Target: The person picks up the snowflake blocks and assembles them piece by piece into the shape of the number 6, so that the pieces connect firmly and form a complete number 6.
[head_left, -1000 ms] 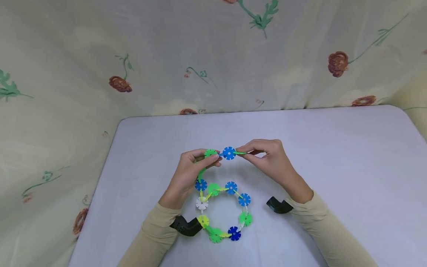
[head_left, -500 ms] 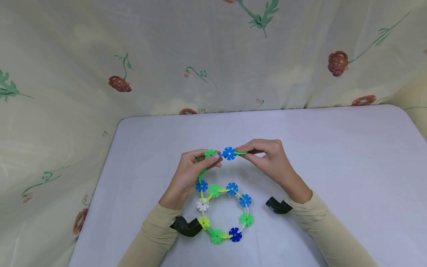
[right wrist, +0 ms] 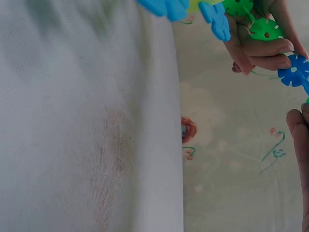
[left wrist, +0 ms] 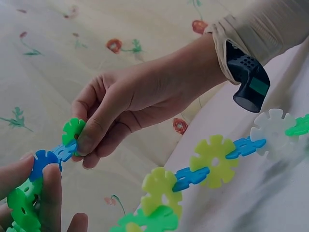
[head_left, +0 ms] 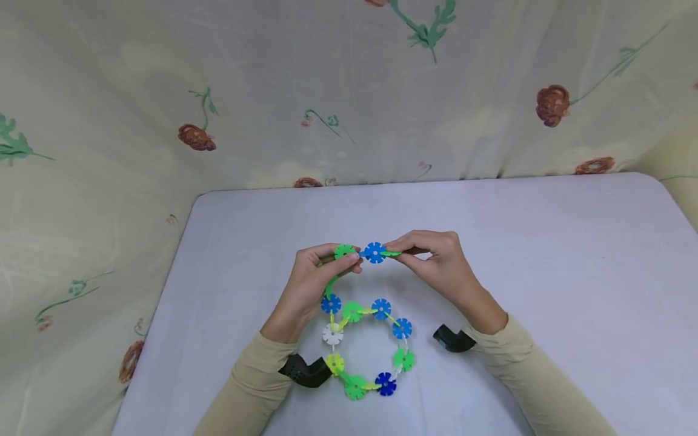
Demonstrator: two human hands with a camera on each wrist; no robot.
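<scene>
In the head view, a chain of slotted plastic discs, blue, green, yellow and white, hangs from my left hand (head_left: 308,284). That hand pinches a blue disc seen edge-on, between a green disc (head_left: 343,251) and an upright blue disc (head_left: 374,253). My right hand (head_left: 438,257) pinches a green disc (left wrist: 73,129) between thumb and forefinger, its edge at the rim of the upright blue one. The lower chain forms a ring below my hands, with a white disc (head_left: 332,334), a yellow disc (head_left: 335,364) and a dark blue disc (head_left: 385,384).
A white-covered table (head_left: 545,254) lies under my hands. Behind and to the left hangs a flower-printed curtain (head_left: 382,121). Each wrist wears a black camera, the right one (head_left: 454,339) and the left one (head_left: 305,370).
My right hand has shifted slightly left and down, bringing its green disc a little further over the blue disc's rim. The left hand stays almost in place.
</scene>
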